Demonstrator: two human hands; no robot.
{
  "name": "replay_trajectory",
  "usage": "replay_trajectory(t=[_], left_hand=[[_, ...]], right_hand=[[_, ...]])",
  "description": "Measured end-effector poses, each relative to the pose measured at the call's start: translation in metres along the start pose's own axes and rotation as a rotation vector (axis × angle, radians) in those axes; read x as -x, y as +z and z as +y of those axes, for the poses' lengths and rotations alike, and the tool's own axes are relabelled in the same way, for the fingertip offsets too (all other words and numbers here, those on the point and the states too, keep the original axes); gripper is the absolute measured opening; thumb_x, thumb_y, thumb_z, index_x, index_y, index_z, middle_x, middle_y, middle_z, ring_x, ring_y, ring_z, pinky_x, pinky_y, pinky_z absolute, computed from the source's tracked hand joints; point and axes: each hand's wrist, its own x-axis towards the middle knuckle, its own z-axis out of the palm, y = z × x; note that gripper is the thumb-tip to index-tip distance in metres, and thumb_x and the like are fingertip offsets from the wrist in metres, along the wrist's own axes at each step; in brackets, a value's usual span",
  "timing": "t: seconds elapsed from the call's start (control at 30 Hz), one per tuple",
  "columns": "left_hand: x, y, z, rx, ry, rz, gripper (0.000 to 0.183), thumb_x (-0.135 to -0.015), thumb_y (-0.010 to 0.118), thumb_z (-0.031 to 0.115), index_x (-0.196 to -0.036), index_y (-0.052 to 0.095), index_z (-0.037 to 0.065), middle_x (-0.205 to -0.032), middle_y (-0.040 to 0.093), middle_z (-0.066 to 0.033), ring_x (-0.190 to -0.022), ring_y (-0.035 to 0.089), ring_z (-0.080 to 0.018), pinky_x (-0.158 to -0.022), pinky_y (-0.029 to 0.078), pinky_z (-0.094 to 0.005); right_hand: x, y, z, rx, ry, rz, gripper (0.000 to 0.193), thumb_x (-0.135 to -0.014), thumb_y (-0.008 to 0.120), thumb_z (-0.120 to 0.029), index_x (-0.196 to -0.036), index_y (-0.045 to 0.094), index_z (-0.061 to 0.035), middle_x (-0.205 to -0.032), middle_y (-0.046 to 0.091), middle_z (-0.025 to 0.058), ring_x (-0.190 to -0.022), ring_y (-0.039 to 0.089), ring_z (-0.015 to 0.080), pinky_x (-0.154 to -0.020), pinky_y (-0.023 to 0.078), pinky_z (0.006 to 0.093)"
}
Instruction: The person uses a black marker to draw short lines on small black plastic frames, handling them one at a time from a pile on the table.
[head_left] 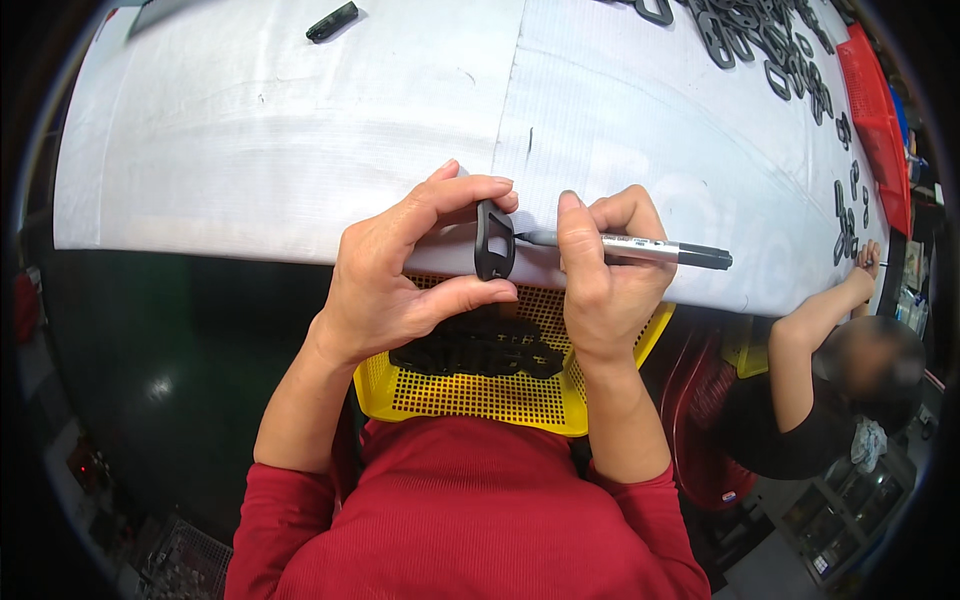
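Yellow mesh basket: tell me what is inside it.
The yellow mesh basket holds a pile of black plastic parts. The left hand and right hand cover part of it.

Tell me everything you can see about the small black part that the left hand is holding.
The small black part is a flat, matte loop, plastic by its look, with a rectangular opening in its upper half. It stands upright, edge toward the camera, above the table edge. The left hand pinches it between fingers above and thumb below. The marker in the right hand points at its side.
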Motion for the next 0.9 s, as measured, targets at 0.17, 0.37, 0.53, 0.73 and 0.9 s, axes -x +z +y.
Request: replay_trajectory(t=[0.17, 0.37, 0.53, 0.73, 0.9], left_hand=[[0.0, 0.0, -0.001, -0.019, 0.008, 0.001, 0.062, -0.061, 0.079, 0.02, -0.115, 0.053, 0.008, -0.102, 0.064, -0.0052, -0.093, 0.063, -0.0197, -0.101, 0.034, -0.0433], [0.0, -0.001, 0.0, -0.026, 0.011, -0.011, 0.061, -0.062, 0.079, 0.019, -0.116, 0.052, 0.007, -0.102, 0.064, -0.0052, -0.094, 0.063, -0.0196, -0.101, 0.034, -0.0437], [0.002, 0.005, 0.008, 0.15, -0.099, 0.041, 0.057, -0.063, 0.079, 0.016, -0.112, 0.053, 0.006, -0.103, 0.063, -0.0052, -0.097, 0.061, -0.0197, -0.101, 0.034, -0.0444], [-0.009, 0.0, 0.017, -0.082, 0.046, -0.071, 0.05, -0.064, 0.076, 0.011, -0.109, 0.054, 0.008, -0.103, 0.061, -0.0048, -0.094, 0.06, -0.0205, -0.099, 0.034, -0.0475], [-0.017, 0.002, 0.027, -0.217, 0.167, -0.115, 0.058, -0.061, 0.077, 0.003, -0.114, 0.053, 0.004, -0.108, 0.058, -0.0104, -0.103, 0.056, -0.0251, -0.098, 0.036, -0.0446]], right_hand=[[0.0, 0.0, 0.001, 0.022, -0.013, -0.004, 0.024, -0.075, 0.062, -0.002, -0.059, 0.044, -0.004, -0.048, 0.045, -0.0013, -0.043, 0.04, 0.0026, -0.039, 0.03, 0.0198], [0.001, 0.0, 0.002, 0.049, -0.03, -0.002, 0.025, -0.075, 0.062, -0.002, -0.059, 0.043, -0.0044, -0.048, 0.044, -0.0018, -0.044, 0.04, 0.0026, -0.04, 0.03, 0.0196], [0.003, -0.006, 0.001, -0.248, 0.048, 0.108, 0.02, -0.082, 0.06, -0.008, -0.07, 0.045, -0.0042, -0.054, 0.047, -0.0009, -0.048, 0.043, 0.0034, -0.044, 0.033, 0.0181], [0.008, -0.018, -0.014, -0.287, 0.19, -0.064, 0.014, -0.083, 0.063, -0.012, -0.091, 0.055, -0.0034, -0.071, 0.059, 0.004, -0.056, 0.052, 0.0044, -0.048, 0.038, 0.0152], [0.007, -0.023, -0.021, -0.331, 0.238, -0.195, 0.016, -0.078, 0.064, 0.002, -0.089, 0.054, -0.0033, -0.076, 0.06, 0.0048, -0.068, 0.058, 0.0073, -0.056, 0.049, 0.0187]])
